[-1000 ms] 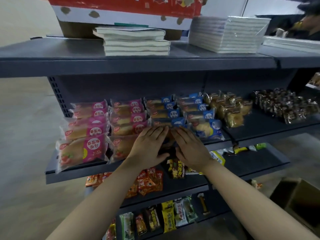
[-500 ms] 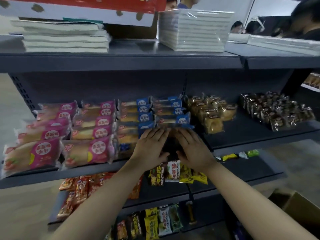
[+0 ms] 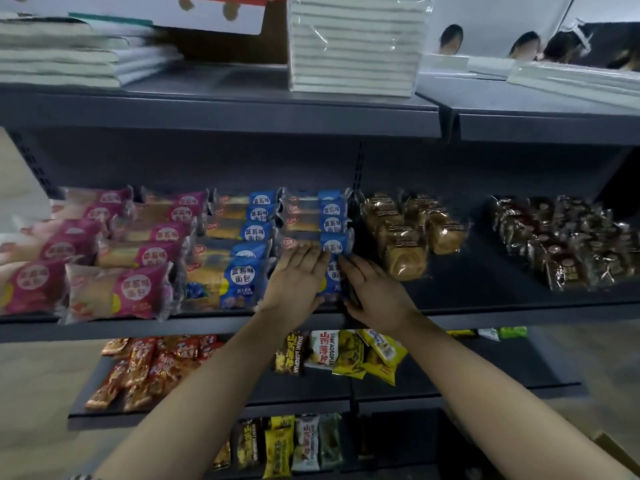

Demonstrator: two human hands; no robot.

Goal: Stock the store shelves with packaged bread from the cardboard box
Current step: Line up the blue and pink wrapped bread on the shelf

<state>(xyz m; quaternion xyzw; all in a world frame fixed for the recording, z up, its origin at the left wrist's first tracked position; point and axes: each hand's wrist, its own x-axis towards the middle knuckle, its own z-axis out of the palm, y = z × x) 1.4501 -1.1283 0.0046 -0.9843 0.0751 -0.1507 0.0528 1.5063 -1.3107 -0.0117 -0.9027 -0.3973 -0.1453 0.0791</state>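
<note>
Middle shelf (image 3: 519,311), left to right: pink bread packs (image 3: 117,292) in two columns at 9 o'clock, then blue blueberry bread packs (image 3: 228,282), then a second blue column where the work is.

Front blue pack (image 3: 333,271) sits at the shelf's front edge, long axis 9-to-3, mostly hidden under both hands.

Left grip (image 3: 296,282): flat on the pack's left and middle, fingers straight toward 12-1, released, pressing not grasping.

Right grip (image 3: 375,294): just beside at 3 o'clock, fingers straight toward 11 along the pack's right end, also released.

Left grip covers more of the pack. Likely step: seating it, with a push toward 12 against the row behind.

Further right: golden bun packs (image 3: 405,258), then dark brown packs (image 3: 568,251).

Cardboard box (image 3: 618,453): only a corner at 5 o'clock, contents hidden.
</note>
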